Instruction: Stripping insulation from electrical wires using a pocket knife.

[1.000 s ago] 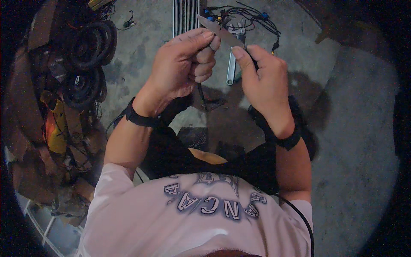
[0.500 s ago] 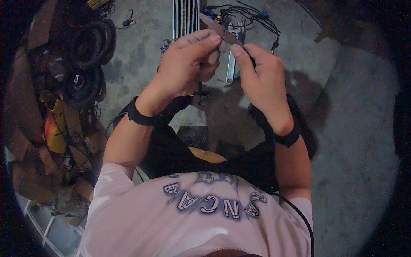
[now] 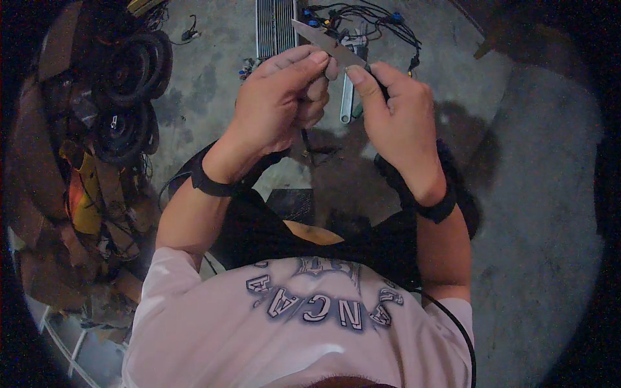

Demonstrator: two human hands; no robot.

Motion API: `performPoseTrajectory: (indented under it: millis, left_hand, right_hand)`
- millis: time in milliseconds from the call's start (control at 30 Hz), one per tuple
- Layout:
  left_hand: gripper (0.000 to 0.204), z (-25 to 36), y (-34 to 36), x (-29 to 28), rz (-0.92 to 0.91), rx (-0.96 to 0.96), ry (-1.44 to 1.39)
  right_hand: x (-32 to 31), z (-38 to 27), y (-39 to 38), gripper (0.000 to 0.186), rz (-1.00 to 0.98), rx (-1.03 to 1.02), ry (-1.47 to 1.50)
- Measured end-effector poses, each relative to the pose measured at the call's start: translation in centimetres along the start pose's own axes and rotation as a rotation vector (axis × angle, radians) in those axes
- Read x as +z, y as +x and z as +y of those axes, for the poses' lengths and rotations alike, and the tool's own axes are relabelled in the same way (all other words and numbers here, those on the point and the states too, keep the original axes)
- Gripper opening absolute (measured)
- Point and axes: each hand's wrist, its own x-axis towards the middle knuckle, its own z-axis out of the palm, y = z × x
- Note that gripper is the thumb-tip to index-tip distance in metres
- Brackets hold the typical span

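My right hand (image 3: 399, 129) is closed on the dark handle of a knife (image 3: 326, 41), its thumb at the base of the silver blade. The blade points up and to the left, just above the thumb and fingertips of my left hand (image 3: 272, 103). Those fingers are closed round a thin dark cable (image 3: 306, 140), whose lower part hangs out below them; what lies at the pinched end is too small and hidden to make out. Under the knife, on the concrete floor, lies a silver adjustable wrench (image 3: 346, 110).
Beyond my hands are a ribbed metal unit (image 3: 276, 29) and a tangle of black wires with coloured connectors (image 3: 396, 18). On the left lie black speaker-like rings (image 3: 129, 71), torn cardboard (image 3: 48, 213) and a yellow item (image 3: 87, 194). My bent legs (image 3: 259, 226) are below my hands.
The knife and both hands have shifted slightly upward, and the blade's tip now sits a little further left. The grips look the same.
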Motion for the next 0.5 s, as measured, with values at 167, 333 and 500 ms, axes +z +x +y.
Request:
performPoseTrajectory:
  millis: [167, 333, 500]
  left_hand:
    - [0.021, 0.56, 0.13, -0.13, 0.003, -0.010, 0.055]
    - [0.022, 0.55, 0.26, -0.43, 0.020, -0.031, 0.072]
    - [0.021, 0.92, -0.23, -0.14, -0.004, -0.056, 0.100]
  right_hand:
    - [0.12, 0.26, 0.31, 0.037, -0.026, 0.073, 0.053]
    - [-0.04, 0.30, 0.40, 0.039, -0.069, 0.146, 0.091]
    - [-0.05, 0.53, -0.04, 0.040, -0.056, 0.139, 0.092]
